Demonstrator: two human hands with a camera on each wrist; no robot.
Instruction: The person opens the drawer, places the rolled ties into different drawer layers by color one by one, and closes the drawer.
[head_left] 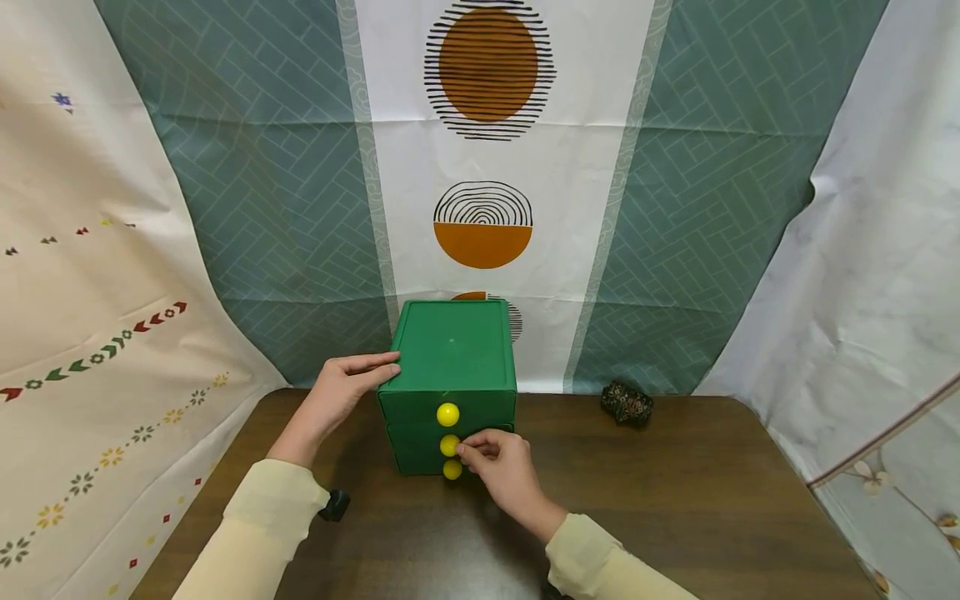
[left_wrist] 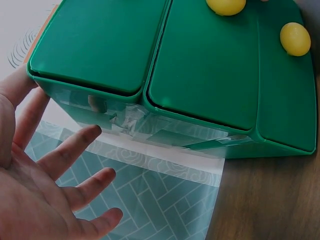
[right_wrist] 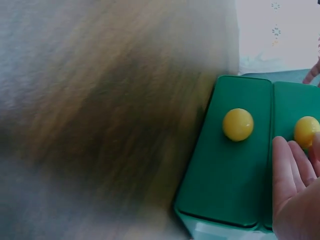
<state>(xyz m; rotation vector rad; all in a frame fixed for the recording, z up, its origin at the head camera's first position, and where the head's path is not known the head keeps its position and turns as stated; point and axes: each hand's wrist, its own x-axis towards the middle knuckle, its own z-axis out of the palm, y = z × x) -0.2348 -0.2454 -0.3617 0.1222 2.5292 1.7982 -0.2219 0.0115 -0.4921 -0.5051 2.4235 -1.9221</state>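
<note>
The middle yellow knob (head_left: 448, 444) sits on the front of a green drawer cabinet (head_left: 452, 346), between the top yellow knob (head_left: 447, 414) and the bottom yellow knob (head_left: 452, 470). The right hand (head_left: 512, 477) is at this middle knob, its thumb and forefinger appearing to pinch it from the right side; the knob partly hides how deep the hold is. The left hand (head_left: 341, 393) rests its fingertips on the upper left edge of the cabinet, the fingers extended; in the left wrist view the lower fingers are spread apart and hold nothing. The cabinet stands upright at the back of the brown table (head_left: 675, 500), with clear tape (left_wrist: 130, 120) along its left side. As for progress, contact with the knob and steadying of the cabinet seem to be in place, while the drawer fronts (right_wrist: 215, 165) that the wrist views show look nearly flush with their frames. No drawer is plainly drawn out, so moving one looks not yet done; whether the middle one stands slightly forward is too fine to tell. Well apart to the right, a dark patterned object (head_left: 627, 403) lies near the table's back edge. Behind everything hangs a green and white cloth (head_left: 495, 162) printed with orange and black round shapes.
</note>
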